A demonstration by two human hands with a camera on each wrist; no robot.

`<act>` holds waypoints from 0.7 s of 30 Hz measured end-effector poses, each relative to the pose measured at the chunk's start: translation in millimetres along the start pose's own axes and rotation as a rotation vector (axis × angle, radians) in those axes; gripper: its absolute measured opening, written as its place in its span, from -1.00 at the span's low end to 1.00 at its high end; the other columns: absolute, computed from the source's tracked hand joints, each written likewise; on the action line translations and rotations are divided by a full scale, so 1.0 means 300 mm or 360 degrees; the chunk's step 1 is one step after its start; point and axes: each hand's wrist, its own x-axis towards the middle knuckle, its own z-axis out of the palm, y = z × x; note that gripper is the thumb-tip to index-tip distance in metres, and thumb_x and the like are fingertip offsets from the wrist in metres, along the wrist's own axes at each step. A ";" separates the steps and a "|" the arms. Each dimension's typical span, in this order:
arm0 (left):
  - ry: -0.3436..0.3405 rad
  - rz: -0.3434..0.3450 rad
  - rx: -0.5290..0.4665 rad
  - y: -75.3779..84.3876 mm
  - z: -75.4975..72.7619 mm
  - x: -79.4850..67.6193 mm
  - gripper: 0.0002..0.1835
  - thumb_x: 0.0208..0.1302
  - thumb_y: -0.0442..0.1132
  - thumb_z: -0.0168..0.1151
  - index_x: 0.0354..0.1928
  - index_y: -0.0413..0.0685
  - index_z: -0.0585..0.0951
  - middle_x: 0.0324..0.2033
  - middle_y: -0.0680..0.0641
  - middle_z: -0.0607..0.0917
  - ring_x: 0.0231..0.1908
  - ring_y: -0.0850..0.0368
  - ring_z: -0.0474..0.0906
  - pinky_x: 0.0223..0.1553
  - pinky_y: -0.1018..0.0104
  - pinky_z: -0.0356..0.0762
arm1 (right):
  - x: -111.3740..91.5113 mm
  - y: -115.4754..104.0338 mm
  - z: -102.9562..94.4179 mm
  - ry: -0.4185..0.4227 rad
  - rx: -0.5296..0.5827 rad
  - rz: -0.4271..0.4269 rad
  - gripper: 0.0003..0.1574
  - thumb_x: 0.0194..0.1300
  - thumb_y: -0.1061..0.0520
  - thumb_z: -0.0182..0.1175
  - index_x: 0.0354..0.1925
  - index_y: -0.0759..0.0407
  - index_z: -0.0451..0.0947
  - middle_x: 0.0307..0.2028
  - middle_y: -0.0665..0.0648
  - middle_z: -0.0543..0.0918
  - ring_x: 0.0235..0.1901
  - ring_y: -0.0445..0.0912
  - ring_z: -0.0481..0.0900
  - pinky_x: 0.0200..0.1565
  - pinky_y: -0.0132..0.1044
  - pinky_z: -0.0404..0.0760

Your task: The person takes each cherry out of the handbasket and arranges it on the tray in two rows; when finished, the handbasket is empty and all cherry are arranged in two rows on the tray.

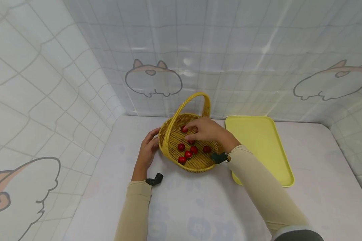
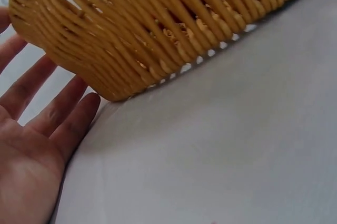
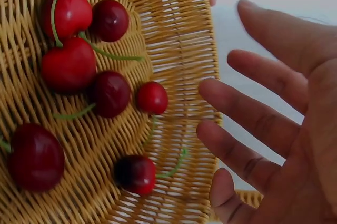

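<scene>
Several red cherries [image 3: 69, 66] with green stems lie loose inside a yellow woven basket [image 1: 175, 134], which has one tall arched handle. My left hand [image 1: 147, 150] rests against the basket's left outer side. In the left wrist view its fingers [image 2: 63, 103] are extended, their tips touching the weave. Over the basket's interior is my right hand [image 1: 208, 130], its thumb and fingers apart with nothing between them. The right wrist view shows those fingers [image 3: 253, 113] spread beside the cherries. One dark cherry [image 1: 184, 129] appears near the right fingertips in the head view.
A flat yellow tray [image 1: 259, 150] lies to the right of the basket, partly beneath my right forearm. The white table [image 1: 184, 204] meets a tile-patterned wall covering [image 1: 229, 67] behind the basket, with similar coverings at both sides.
</scene>
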 end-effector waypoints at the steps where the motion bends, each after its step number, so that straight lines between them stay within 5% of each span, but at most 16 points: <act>1: -0.0006 -0.0002 -0.0014 -0.001 -0.002 0.000 -0.53 0.53 -0.25 0.05 0.42 -0.05 0.45 0.37 -0.08 0.43 0.27 0.09 0.47 0.14 0.34 0.55 | 0.010 0.000 0.004 -0.0029 0.0004 0.0013 -0.40 0.31 -0.31 0.33 0.20 -0.10 0.66 0.15 0.07 0.70 0.10 0.01 0.64 0.18 -0.06 0.56; 7: -0.0014 -0.0011 -0.0052 -0.008 -0.013 0.001 -0.53 0.53 -0.27 0.06 0.43 -0.05 0.45 0.37 -0.08 0.43 0.29 0.08 0.45 0.17 0.35 0.54 | 0.062 -0.008 0.025 -0.0161 -0.0044 0.0039 -0.41 0.28 -0.19 0.40 0.22 -0.05 0.66 0.18 -0.02 0.68 0.21 -0.03 0.57 0.28 -0.07 0.48; 13: -0.0002 -0.0027 -0.0050 -0.003 -0.011 0.001 -0.53 0.52 -0.27 0.08 0.42 -0.04 0.47 0.37 -0.09 0.44 0.28 0.07 0.47 0.16 0.35 0.55 | 0.106 -0.009 0.049 -0.0265 -0.0007 -0.0031 -0.45 0.25 -0.07 0.46 0.17 0.01 0.69 0.12 0.02 0.71 0.10 -0.07 0.62 0.19 -0.14 0.55; 21: -0.0001 -0.0036 -0.0092 0.002 -0.009 0.011 -0.52 0.51 -0.26 0.11 0.42 -0.07 0.46 0.35 -0.08 0.45 0.27 0.10 0.49 0.18 0.34 0.54 | 0.148 -0.013 0.077 -0.0373 0.0005 0.0049 -0.51 0.22 -0.03 0.49 0.11 0.03 0.72 -0.02 -0.03 0.76 0.02 -0.13 0.67 0.11 -0.23 0.60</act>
